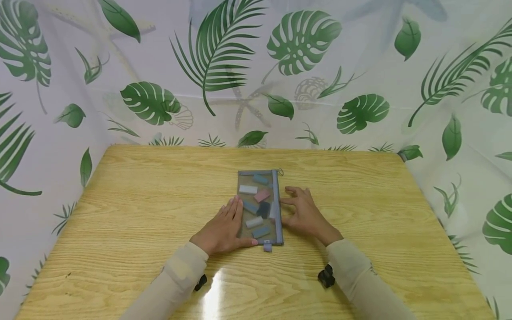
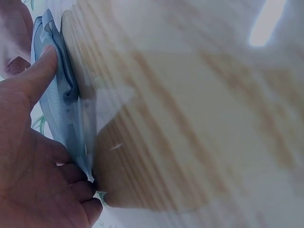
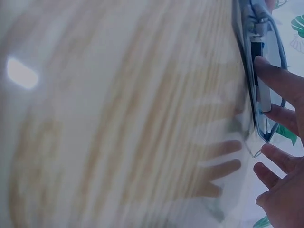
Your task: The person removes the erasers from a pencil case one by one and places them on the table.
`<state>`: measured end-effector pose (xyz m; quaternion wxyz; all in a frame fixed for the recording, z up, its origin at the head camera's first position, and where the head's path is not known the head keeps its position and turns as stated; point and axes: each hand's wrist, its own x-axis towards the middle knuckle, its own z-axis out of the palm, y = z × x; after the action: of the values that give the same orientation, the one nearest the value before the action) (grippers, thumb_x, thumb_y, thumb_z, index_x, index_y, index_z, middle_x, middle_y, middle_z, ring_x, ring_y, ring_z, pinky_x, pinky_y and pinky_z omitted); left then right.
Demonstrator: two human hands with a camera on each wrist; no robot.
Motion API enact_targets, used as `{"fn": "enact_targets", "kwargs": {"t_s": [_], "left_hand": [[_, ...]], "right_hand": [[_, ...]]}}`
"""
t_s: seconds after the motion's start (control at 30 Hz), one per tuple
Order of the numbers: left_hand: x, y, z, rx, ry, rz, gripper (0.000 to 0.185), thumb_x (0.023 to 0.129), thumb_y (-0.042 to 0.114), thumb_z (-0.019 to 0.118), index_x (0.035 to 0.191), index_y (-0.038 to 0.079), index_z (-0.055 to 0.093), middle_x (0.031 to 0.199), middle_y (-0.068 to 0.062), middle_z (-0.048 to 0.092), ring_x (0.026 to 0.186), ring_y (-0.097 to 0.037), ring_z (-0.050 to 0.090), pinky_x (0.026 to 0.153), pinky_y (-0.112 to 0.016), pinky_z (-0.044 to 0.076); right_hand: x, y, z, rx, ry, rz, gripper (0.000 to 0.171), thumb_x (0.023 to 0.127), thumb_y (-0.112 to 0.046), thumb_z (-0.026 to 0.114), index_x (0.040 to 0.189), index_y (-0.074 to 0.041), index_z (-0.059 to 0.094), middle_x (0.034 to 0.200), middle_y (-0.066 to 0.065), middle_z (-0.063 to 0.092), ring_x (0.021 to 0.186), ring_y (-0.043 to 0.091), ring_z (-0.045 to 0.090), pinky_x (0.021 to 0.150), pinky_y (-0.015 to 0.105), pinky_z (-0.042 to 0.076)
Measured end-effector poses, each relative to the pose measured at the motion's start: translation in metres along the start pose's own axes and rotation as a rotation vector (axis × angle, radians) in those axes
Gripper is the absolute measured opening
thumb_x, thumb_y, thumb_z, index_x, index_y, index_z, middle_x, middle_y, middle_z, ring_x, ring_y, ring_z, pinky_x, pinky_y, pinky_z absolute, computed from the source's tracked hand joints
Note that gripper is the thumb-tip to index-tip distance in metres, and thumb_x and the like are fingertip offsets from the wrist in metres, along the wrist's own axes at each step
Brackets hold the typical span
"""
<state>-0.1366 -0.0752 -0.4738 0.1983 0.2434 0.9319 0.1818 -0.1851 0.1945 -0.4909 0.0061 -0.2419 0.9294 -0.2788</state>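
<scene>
- The mesh zip pouch lies flat at the centre of the frame, on the wooden desk, with small coloured blocks inside.
- The left hand rests flat on its left edge, fingers straight; a sideways push could make the pouch slide on the glossy desk.
- The right hand, relaxed and spread, touches the zip side and grips nothing, so the pouch could twist.
- Pressing unevenly might bunch the blocks.

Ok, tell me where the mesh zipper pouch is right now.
In the head view the mesh zipper pouch lies flat near the middle of the wooden table, between the left hand resting on its left edge and the right hand at its zipper side.
</scene>
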Motion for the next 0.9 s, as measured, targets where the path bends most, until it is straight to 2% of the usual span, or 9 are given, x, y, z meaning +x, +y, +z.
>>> {"fn": "enact_targets", "kwargs": {"t_s": [0.27,0.6,0.9], "left_hand": [[0.000,-0.001,0.001,-0.006,0.011,-0.009,0.111,0.094,0.067,0.056,0.159,-0.006,0.004,0.166,-0.022,-0.004,0.155,-0.033,-0.003,0.125,-0.048,0.009],[0.002,-0.001,0.001,0.011,0.004,-0.007,0.112,0.094,0.069,0.055,0.159,-0.006,0.004,0.166,-0.022,-0.004,0.155,-0.033,-0.003,0.125,-0.047,0.009],[0.001,0.001,0.001,0.007,0.004,-0.002,0.111,0.094,0.067,0.055,0.159,-0.006,0.003,0.166,-0.022,-0.005,0.155,-0.033,-0.003,0.125,-0.047,0.008]], "right_hand": [[0.000,0.003,-0.009,0.008,-0.006,0.005,0.048,0.079,-0.019,0.087,0.120,0.002,0.073,0.144,0.031,0.049,0.136,0.046,0.041,0.114,0.074,0.009],[0.000,0.014,-0.023,-0.018,0.031,0.039,0.057,0.076,-0.030,0.091,0.121,0.001,0.073,0.144,0.033,0.048,0.137,0.048,0.040,0.113,0.075,0.011],[-0.003,0.026,-0.041,-0.048,0.060,0.082,0.060,0.076,-0.031,0.091,0.123,0.001,0.072,0.144,0.034,0.048,0.137,0.048,0.040,0.113,0.075,0.011]]}}
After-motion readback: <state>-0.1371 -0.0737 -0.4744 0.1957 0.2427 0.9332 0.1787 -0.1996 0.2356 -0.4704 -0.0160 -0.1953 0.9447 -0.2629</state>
